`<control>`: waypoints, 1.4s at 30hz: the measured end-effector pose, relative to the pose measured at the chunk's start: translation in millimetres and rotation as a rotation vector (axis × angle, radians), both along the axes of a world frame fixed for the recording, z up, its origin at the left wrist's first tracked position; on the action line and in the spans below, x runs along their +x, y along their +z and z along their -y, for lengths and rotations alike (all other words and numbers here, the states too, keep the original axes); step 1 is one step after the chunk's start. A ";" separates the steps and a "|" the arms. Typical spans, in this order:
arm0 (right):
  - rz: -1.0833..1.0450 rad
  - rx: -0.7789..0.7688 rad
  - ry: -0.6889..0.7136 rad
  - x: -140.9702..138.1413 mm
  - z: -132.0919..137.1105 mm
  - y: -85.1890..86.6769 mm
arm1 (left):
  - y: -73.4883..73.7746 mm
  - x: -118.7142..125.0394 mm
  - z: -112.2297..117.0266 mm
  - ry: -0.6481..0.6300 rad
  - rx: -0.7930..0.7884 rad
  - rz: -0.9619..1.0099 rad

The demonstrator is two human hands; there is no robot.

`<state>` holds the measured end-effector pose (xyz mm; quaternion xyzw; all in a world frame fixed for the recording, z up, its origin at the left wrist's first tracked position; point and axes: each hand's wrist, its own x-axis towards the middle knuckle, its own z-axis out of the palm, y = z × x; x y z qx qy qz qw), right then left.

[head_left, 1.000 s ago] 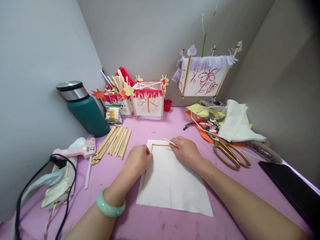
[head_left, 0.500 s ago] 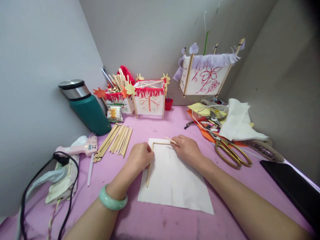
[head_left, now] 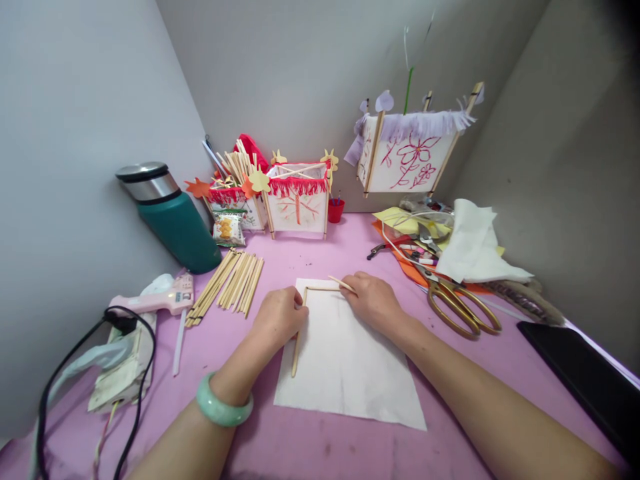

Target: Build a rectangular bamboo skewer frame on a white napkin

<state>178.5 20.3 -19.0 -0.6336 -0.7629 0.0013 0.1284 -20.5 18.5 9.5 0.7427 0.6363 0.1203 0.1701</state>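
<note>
A white sheet (head_left: 357,373), paper or thin cloth, lies flat before me. Along its left edge runs a thin wooden stick (head_left: 295,357), and my left hand (head_left: 277,319) has its fingers closed on it, partly hiding it. Another wooden stick (head_left: 320,289) lies across the top edge, meeting the first near the upper left corner. My right hand (head_left: 373,301) rests at the sheet's upper right, covering that stick's right end. Its closed fingers hold a third stick (head_left: 341,284), which points up and left, slanting over the top one. Both hands' fingertips are largely hidden.
Loose wooden sticks (head_left: 243,283) lie to the left, beside a pink glue gun (head_left: 173,299), a power strip (head_left: 125,373) and a green bottle (head_left: 180,227). Decorated lanterns (head_left: 300,207) stand behind. Gold-handled scissors (head_left: 457,307), white scraps (head_left: 467,247) and a black device (head_left: 575,380) are on the right.
The view has shifted very slightly. Both hands keep almost the same position, and the sticks and sheet show no clear movement.
</note>
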 end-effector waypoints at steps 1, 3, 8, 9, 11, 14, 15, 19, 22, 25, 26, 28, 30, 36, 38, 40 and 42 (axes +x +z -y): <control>-0.001 0.000 0.000 -0.1 0.2 0.2 | -0.1 0.2 0.1 -0.002 0.002 0.000; -0.001 0.001 -0.002 -0.3 0.4 0.6 | -0.8 0.1 0.0 -0.006 0.003 0.004; -0.007 -0.003 -0.001 0.2 0.4 1.5 | -3.3 -2.6 -1.1 -0.015 0.010 0.019; -0.010 -0.005 0.000 0.3 0.5 1.8 | -3.4 -3.0 -1.1 -0.020 0.012 0.025; -0.018 -0.010 0.000 0.3 0.8 2.3 | -3.1 -3.1 -0.8 -0.027 0.011 0.035; -0.038 -0.017 -0.002 -0.5 1.4 2.2 | -1.7 -2.0 0.2 -0.025 0.008 0.037; -0.048 -0.018 -0.002 -0.7 1.4 2.0 | -1.1 -1.7 0.6 -0.025 0.007 0.039; -0.115 -0.007 0.004 1.3 1.9 4.9 | 3.0 -3.9 0.9 -0.020 0.020 0.066; -0.187 0.030 -0.004 3.1 4.9 15.3 | 8.9 -7.3 1.0 0.039 0.117 0.132; -0.261 0.052 0.018 -3.5 13.5 29.4 | 15.3 -5.2 4.8 0.038 0.056 0.477; -0.278 0.046 0.044 -8.3 17.5 33.3 | 17.1 -2.8 7.3 -0.002 -0.027 0.641; -0.343 -0.011 0.134 -20.3 26.2 38.6 | 20.3 3.3 13.2 -0.102 -0.196 0.916; -0.467 -0.125 0.227 -32.1 34.1 40.6 | 22.5 8.4 18.5 -0.150 -0.274 1.058; -0.806 -0.406 0.317 -44.4 42.9 40.6 | 21.1 4.8 17.7 -0.148 -0.288 1.132; -0.930 -0.468 0.338 -41.6 42.1 41.7 | 19.6 0.2 14.6 -0.172 -0.311 1.158; -1.062 -0.556 0.355 -37.0 40.5 44.3 | 19.3 -3.6 12.5 -0.185 -0.320 1.177; -1.171 -0.634 0.371 -32.0 38.5 47.7 | 20.4 -6.0 11.8 -0.182 -0.328 1.202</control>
